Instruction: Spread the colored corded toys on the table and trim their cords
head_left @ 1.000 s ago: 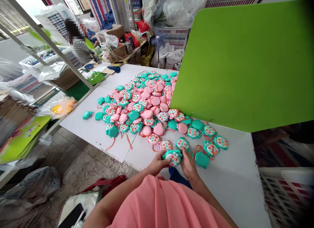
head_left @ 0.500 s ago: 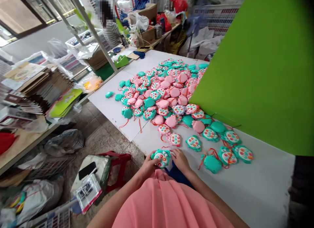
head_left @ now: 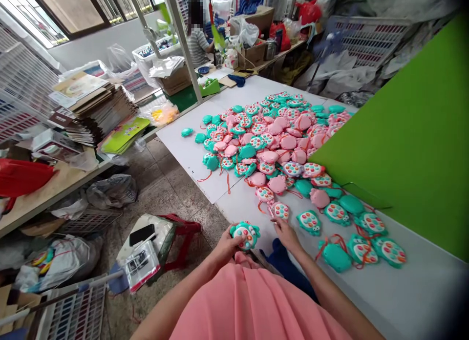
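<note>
My left hand (head_left: 229, 243) is closed around a teal animal-shaped pop toy (head_left: 245, 235), thumb on its button side. That side is pale with orange, red and teal round buttons, and two eyes show at the top right. To the right, at the table edge, my right hand (head_left: 287, 236) has its fingertips pinched together beside a pink pop toy (head_left: 280, 210). What those fingertips hold, if anything, is too small to make out. Another teal toy (head_left: 309, 222) lies to the right of this hand, button side up.
A heap of pink and teal toys (head_left: 269, 143), some with orange-red cords, covers much of the white table (head_left: 190, 157). A green panel (head_left: 403, 135) stands along the right. At left are a stool (head_left: 161, 232) with a phone and stacked cardboard (head_left: 97, 105). A person (head_left: 199, 44) sits farther back.
The view has swung left, so the scene sits farther right. My right hand has moved away from the held teal toy toward the pink toy. My left hand still holds the teal toy.
</note>
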{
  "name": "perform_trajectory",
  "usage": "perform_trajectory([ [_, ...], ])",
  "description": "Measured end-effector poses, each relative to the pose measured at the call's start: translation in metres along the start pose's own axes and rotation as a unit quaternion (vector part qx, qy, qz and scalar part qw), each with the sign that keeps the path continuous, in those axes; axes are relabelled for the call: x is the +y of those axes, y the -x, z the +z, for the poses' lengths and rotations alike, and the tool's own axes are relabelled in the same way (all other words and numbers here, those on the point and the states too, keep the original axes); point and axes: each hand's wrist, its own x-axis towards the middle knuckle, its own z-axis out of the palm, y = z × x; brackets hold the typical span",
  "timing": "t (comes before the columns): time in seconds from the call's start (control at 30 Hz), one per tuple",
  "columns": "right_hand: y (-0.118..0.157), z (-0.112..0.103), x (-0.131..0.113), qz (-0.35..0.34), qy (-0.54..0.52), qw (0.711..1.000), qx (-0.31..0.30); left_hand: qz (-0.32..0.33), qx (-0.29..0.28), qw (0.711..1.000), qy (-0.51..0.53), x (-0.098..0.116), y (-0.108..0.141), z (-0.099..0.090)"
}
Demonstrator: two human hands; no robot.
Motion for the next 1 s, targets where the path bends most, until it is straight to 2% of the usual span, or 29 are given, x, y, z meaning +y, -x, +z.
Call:
perform_trajectory([
  [0.13,0.007,-0.031,-0.026,0.029,-0.126,0.991,0.014,0.014,-0.029,0.999,-0.032,0.011,0.006,-0.003],
  [0.2,0.018,-0.043,-0.045,0.046,-0.261,0.964,0.015,0.02,-0.051,0.996,-0.063,0.016,0.007,-0.005],
  [0.27,0.029,-0.05,-0.063,0.064,-0.383,0.921,0.021,0.024,-0.07,0.992,-0.106,0.022,0.008,-0.006],
  [0.3,0.035,-0.051,-0.07,0.067,-0.415,0.907,0.03,0.028,-0.078,0.988,-0.129,0.025,0.009,-0.007],
  [0.33,0.039,-0.05,-0.077,0.064,-0.42,0.904,0.043,0.035,-0.086,0.984,-0.151,0.028,0.01,-0.007],
  [0.4,0.047,-0.048,-0.087,0.049,-0.389,0.917,0.078,0.052,-0.104,0.976,-0.186,0.035,0.011,-0.009],
  [0.5,0.056,-0.043,-0.103,0.016,-0.281,0.954,0.102,0.065,-0.139,0.964,-0.218,0.05,0.016,-0.01],
  [0.6,0.068,-0.037,-0.131,-0.019,-0.213,0.976,0.048,0.067,-0.171,0.949,-0.257,0.07,0.025,-0.009],
  [0.73,0.088,-0.022,-0.174,-0.048,-0.215,0.974,-0.051,0.104,-0.19,0.927,-0.306,0.094,0.038,-0.005],
  [0.83,0.098,-0.011,-0.195,-0.059,-0.163,0.979,-0.107,0.099,-0.199,0.915,-0.335,0.104,0.044,-0.003],
  [0.9,0.103,-0.008,-0.203,-0.097,-0.109,0.981,-0.124,0.087,-0.21,0.906,-0.357,0.108,0.047,-0.003],
  [1.0,0.108,-0.007,-0.215,-0.19,-0.043,0.972,-0.132,0.079,-0.223,0.891,-0.387,0.113,0.055,-0.003],
])
